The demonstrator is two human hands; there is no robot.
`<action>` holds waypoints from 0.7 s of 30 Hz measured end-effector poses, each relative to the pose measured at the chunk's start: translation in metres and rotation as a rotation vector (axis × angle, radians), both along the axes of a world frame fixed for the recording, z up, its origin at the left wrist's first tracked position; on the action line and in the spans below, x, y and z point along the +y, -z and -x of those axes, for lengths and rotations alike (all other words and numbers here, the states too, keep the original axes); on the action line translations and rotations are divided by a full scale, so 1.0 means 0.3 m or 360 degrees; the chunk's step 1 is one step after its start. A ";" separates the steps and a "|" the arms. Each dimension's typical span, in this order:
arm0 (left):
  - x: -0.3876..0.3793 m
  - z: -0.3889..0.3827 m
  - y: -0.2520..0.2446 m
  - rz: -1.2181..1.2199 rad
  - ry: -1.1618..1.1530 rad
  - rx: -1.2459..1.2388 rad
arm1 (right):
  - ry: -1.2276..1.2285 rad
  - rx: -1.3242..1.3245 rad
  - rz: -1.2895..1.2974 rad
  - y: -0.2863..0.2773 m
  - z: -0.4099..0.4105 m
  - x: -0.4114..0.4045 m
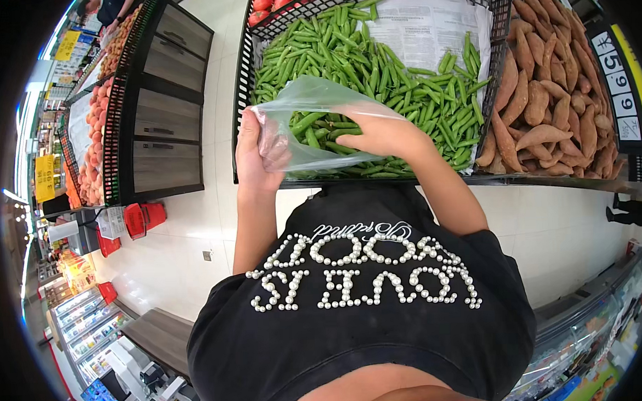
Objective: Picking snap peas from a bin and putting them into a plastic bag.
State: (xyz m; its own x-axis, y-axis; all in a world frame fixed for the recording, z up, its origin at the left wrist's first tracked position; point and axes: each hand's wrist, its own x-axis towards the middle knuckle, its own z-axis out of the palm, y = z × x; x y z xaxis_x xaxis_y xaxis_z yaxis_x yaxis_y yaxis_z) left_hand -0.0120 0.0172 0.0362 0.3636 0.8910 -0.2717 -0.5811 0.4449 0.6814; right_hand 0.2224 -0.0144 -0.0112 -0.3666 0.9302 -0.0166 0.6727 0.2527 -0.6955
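Observation:
My left hand grips one side of a clear plastic produce bag, with the film bunched over its fingers. The bag's mouth gapes towards my right hand. That hand's fingers reach in at the mouth, partly under the film, with thumb and fingers apart and nothing visible between them. Both hands are above a black plastic crate of green pea pods. Pods show through the bag and its opening; whether any lie inside it, I cannot tell.
Newspaper lines the crate. Sweet potatoes are heaped to the right beside a price sign; tomatoes lie behind. Leftward stand a peach display, drawer cabinets and red shopping baskets. Another person is at far left.

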 end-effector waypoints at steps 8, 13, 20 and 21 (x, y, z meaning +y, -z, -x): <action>0.005 -0.062 0.002 -0.0067 0.0231 -0.0247 | 0.0414 0.0441 0.0479 -0.074 -0.008 -0.101; 0.025 -0.062 -0.002 -0.0096 0.0230 -0.0267 | 0.0421 0.1337 0.0157 0.018 0.030 -0.145; 0.017 -0.036 0.008 -0.0059 0.0107 -0.0131 | 0.1090 0.0617 -0.0697 -0.008 -0.031 -0.213; 0.027 -0.036 0.009 -0.0058 0.0074 -0.0106 | 0.1384 0.0546 -0.0630 -0.019 -0.030 -0.207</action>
State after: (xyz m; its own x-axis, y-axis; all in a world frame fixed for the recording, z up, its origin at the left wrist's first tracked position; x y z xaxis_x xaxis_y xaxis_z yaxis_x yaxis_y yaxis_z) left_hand -0.0013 0.0254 0.0337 0.4209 0.8817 -0.2132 -0.6051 0.4480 0.6581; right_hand 0.2314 -0.0764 -0.0056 0.5132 0.7925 0.3295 0.5130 0.0246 -0.8581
